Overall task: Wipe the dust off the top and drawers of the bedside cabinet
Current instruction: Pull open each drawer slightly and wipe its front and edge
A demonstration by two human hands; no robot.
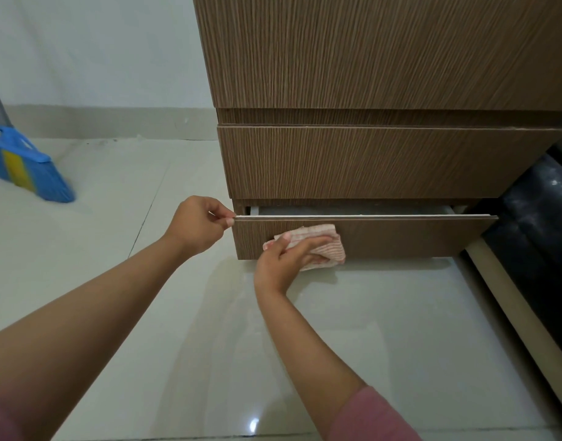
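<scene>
A brown wood-grain bedside cabinet (384, 58) stands on the tiled floor. Its upper drawer (384, 160) is closed. Its bottom drawer (416, 237) is pulled out a little, showing a white top edge. My left hand (198, 226) pinches the top left corner of that drawer front. My right hand (286, 259) holds a folded pink-and-white cloth (321, 246) pressed against the left part of the bottom drawer front.
A blue and yellow broom (25, 163) leans by the white wall at the left. Glossy pale floor tiles (209, 345) lie in front of the cabinet. A dark bed frame (534, 224) with a light base edge stands close on the right.
</scene>
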